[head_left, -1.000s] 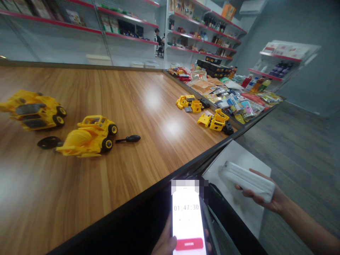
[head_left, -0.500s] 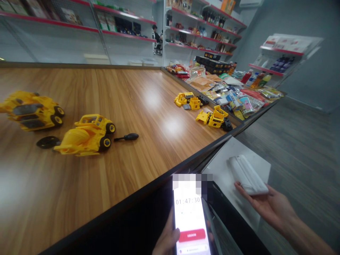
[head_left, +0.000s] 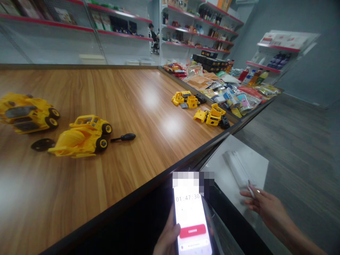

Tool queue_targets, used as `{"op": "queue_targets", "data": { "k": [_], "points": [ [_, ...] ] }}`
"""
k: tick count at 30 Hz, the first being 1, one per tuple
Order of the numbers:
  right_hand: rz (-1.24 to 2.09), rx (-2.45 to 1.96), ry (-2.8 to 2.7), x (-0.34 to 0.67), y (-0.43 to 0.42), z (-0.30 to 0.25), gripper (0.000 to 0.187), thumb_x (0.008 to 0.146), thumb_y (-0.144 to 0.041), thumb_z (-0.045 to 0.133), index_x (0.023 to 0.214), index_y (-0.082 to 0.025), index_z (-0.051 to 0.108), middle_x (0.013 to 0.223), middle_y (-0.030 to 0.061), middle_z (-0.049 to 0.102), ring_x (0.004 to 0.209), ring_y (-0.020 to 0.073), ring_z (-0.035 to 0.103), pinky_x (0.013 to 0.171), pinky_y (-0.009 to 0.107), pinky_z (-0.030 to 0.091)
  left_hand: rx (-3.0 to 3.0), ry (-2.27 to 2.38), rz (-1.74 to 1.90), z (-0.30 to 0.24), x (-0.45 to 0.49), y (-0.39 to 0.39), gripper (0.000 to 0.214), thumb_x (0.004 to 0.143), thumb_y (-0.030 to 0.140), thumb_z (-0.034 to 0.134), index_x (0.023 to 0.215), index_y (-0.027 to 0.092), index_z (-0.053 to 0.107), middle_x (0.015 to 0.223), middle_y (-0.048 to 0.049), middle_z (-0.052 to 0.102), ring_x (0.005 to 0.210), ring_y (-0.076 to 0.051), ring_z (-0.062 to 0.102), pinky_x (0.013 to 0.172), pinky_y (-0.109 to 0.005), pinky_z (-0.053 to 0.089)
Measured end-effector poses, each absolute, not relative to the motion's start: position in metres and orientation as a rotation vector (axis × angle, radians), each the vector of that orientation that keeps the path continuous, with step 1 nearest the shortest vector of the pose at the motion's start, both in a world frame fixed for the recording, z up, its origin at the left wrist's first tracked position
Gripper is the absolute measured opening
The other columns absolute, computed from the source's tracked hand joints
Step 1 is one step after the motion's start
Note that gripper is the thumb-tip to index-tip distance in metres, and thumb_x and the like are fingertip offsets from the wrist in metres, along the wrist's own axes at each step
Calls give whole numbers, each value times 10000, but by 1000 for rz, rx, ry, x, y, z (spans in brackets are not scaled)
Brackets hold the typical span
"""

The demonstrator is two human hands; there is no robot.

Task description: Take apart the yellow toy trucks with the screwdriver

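Observation:
My left hand is wrapped round a phone, its lit screen showing a timer and a red button. To the right, a long white device lies on a white stool-like surface; its exact kind is unclear. At its near end, my right hand pinches a thin white piece that looks like a cable; the blur hides its details. On the wooden table stands a yellow toy mixer truck, with a black screwdriver beside its wheels.
Another yellow toy vehicle is at the table's left. A black oval part touches or lies near the mixer. Yellow toy parts lie by the right edge, below packaged snacks. Shelves line the back, where a person sits.
My right hand has shifted from cupping the white device's near end to pinching the thin white piece. The device lies on the white surface. The view has shifted slightly.

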State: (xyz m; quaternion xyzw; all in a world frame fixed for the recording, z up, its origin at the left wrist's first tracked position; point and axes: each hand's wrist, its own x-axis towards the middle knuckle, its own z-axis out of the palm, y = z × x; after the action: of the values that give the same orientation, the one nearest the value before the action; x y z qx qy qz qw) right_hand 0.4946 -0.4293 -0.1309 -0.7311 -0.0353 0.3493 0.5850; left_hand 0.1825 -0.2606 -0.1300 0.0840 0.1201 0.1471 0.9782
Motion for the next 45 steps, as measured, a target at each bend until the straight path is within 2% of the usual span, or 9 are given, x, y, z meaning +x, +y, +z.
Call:
{"op": "queue_targets", "data": {
  "k": [7,10,14,17,21,27,33,39,45],
  "points": [
    [318,-1996,-555,497,-404,-91,324,917,-457,615,1100,-191,637,763,32,669,539,128,510,532,269,475,104,210,223,-109,221,-257,851,876,483,569,1534,97,192,1282,-268,644,1151,-413,627,1010,-557,380],
    [259,-2055,-713,501,-394,-82,314,926,-440,601,1112,-192,649,780,51,686,594,163,543,573,300,470,45,224,149,-91,248,-256,751,890,609,475,1357,22,516,1259,-269,652,1102,-387,649,980,-529,424],
    [204,-2101,-892,503,-392,-72,219,915,-401,623,1027,-226,693,795,56,693,639,191,581,597,311,452,62,273,126,-72,277,-260,857,864,745,356,1214,14,637,1126,-244,720,949,-334,708,975,-497,439],
    [237,-2055,-1042,501,-395,-68,176,864,-410,679,857,-239,719,779,63,676,698,225,599,665,345,472,96,311,151,-71,288,-267,901,832,781,352,1141,-7,663,1088,-267,725,899,-344,717,965,-510,446],
    [289,-1946,-1140,495,-396,-73,222,848,-420,687,742,-227,667,868,85,654,859,267,598,783,378,470,103,301,291,-84,291,-278,823,744,767,526,1238,116,627,1267,-232,662,1223,-424,568,1001,-560,434],
    [639,-1814,-1232,485,-386,-82,308,953,-440,532,826,-191,661,731,48,633,664,194,588,595,297,466,48,236,545,-94,291,-285,936,596,673,762,1414,334,459,1536,-111,440,1442,-387,308,1107,-528,369],
    [831,-1751,-1308,489,-383,-78,424,972,-474,480,696,-188,627,690,39,574,682,194,536,635,316,435,78,177,638,-89,300,-282,1030,600,705,727,1489,414,296,1592,-73,348,1442,-395,304,1116,-542,346],
    [972,-1732,-1333,494,-388,-78,434,957,-492,504,695,-188,670,697,31,592,720,197,535,786,369,420,185,189,689,-87,312,-284,1016,599,684,751,1477,435,306,1563,-27,403,1461,-352,268,1132,-487,335],
    [999,-1704,-1249,491,-382,-76,495,928,-554,527,639,-171,651,676,36,587,692,195,534,709,346,440,163,138,703,-86,315,-285,1059,553,874,580,1453,345,401,1541,-58,432,1474,-378,199,1139,-513,304]
  ]
}}
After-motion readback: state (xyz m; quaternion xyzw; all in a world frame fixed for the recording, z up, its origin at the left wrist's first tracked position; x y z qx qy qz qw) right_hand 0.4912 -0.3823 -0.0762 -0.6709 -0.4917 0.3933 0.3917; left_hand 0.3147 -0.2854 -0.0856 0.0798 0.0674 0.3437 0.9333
